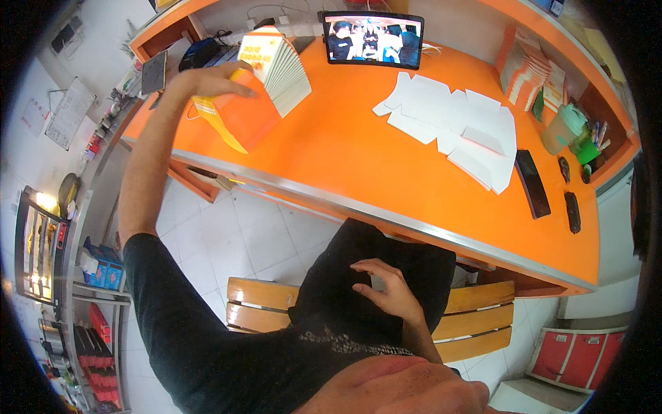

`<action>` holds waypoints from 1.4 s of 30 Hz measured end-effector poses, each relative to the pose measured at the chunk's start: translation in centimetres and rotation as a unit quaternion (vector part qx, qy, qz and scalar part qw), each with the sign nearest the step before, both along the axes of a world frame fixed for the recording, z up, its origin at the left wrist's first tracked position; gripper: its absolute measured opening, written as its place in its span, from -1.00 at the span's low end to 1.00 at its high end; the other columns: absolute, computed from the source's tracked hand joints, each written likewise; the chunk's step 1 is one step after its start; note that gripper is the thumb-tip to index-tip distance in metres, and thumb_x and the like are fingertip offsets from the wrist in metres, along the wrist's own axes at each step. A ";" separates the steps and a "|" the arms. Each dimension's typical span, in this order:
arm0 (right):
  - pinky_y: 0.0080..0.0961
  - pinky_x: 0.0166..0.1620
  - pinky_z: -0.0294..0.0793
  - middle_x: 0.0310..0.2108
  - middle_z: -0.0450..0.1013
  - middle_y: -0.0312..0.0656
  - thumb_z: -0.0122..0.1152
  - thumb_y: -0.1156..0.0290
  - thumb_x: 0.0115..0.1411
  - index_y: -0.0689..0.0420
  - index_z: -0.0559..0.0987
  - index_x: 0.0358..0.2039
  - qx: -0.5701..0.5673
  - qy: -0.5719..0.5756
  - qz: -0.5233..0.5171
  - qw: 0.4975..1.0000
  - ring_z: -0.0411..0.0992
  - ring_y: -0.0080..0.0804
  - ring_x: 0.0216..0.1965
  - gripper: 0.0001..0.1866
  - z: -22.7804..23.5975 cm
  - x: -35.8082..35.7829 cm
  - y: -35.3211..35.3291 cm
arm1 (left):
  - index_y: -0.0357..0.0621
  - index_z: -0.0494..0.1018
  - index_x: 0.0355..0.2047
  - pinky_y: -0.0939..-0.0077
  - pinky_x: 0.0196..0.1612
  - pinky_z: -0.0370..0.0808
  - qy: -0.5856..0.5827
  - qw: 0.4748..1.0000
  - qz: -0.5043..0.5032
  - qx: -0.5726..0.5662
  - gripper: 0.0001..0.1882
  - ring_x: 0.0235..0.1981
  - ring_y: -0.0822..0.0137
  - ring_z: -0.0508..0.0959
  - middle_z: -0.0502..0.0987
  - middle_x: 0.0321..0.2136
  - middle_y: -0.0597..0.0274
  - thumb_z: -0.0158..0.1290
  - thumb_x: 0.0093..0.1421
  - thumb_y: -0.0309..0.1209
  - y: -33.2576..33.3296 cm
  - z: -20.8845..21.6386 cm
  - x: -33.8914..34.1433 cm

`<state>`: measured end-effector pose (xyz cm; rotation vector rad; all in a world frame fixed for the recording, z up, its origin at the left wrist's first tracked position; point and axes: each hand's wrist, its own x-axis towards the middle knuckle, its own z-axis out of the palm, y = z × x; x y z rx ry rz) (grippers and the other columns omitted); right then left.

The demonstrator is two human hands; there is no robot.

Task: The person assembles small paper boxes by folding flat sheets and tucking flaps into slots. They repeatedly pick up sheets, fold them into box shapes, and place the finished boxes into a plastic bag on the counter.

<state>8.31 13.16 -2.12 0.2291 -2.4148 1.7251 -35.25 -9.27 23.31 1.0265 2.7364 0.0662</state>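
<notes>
My left hand (pixel 219 81) reaches to the far left of the desk and grips a bundle of orange, yellow and white folded paper cartons (pixel 252 114). Its fingers go over the top edge, and their tips are partly hidden. Fanned white edges show along the bundle's right side. Above my lap, my right hand (pixel 387 286) is held with fingers apart and nothing in it. White flat die-cut carton blanks (pixel 455 124) lie on the desk, right of centre, away from both hands.
A tablet (pixel 372 40) showing a video stands at the back of the orange desk (pixel 331 131). To the right are a dark phone (pixel 532 185), a green-tinted cup (pixel 564 129), a green pen holder (pixel 586 150) and stacked orange-white cartons (pixel 527 69). I sit on a slatted wooden bench (pixel 476 321).
</notes>
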 end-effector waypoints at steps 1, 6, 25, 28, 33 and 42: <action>-0.30 0.06 0.50 -0.02 0.53 -0.01 0.43 0.48 0.08 0.18 0.59 -0.02 0.004 -0.009 0.004 1.000 0.51 -0.12 0.01 -0.58 0.0 0.1 -0.1 | 0.05 0.23 0.32 0.17 0.30 0.20 -0.010 1.000 -0.008 0.016 -0.07 0.29 -0.03 0.27 0.27 0.26 -0.11 0.21 -0.05 0.10 0.6 -1.1 -0.3; -0.30 0.05 0.52 -0.06 0.55 -0.02 0.44 0.43 0.09 0.18 0.60 -0.03 0.023 0.007 0.045 0.999 0.53 -0.12 -0.01 -0.60 0.9 0.5 0.2 | 0.05 0.20 0.34 0.11 0.30 0.19 0.017 0.998 0.002 0.053 -0.02 0.31 -0.06 0.22 0.22 0.27 -0.16 0.19 -0.06 0.19 0.5 -3.3 -1.4; -0.29 0.32 0.24 0.20 0.38 -0.02 0.27 0.22 0.19 0.13 0.52 0.14 0.450 -0.053 -0.129 0.882 0.26 -0.04 0.29 -0.48 13.1 -9.4 28.0 | 0.01 0.43 0.06 -0.04 0.00 0.43 0.428 0.870 -0.022 0.243 -0.26 0.08 0.10 0.49 0.47 0.04 0.21 0.24 0.00 0.21 0.8 -3.5 4.6; -0.34 0.25 0.33 0.06 0.50 0.01 0.24 0.27 0.21 0.18 0.57 0.07 0.472 -0.061 -0.159 0.865 0.41 -0.06 0.16 -0.56 13.2 -10.0 27.8 | 0.02 0.44 0.05 0.02 -0.07 0.46 0.479 0.837 -0.018 0.264 -0.41 0.04 0.14 0.50 0.50 -0.01 0.23 0.22 0.10 0.05 1.7 -1.7 8.4; -0.27 0.17 0.40 0.00 0.53 0.04 0.20 0.32 0.23 0.19 0.60 0.00 0.481 0.015 -0.195 0.855 0.45 -0.01 0.05 -0.64 12.3 -9.8 27.0 | -0.15 0.47 -0.06 0.19 0.01 0.48 0.391 0.842 -0.188 0.321 -0.53 -0.05 -0.01 0.54 0.56 -0.13 0.04 0.28 0.10 -0.17 5.0 -2.0 12.8; -0.14 -0.18 0.57 -0.35 0.55 0.10 0.05 0.39 0.24 0.20 0.60 -0.30 0.657 0.043 -0.219 0.720 0.56 0.00 -0.28 -0.80 12.3 -10.5 25.5 | -0.11 0.49 -0.06 0.13 0.10 0.41 0.124 0.884 -0.408 0.192 -0.52 0.04 0.12 0.51 0.55 -0.07 0.14 0.23 0.14 -0.06 15.4 -7.3 17.9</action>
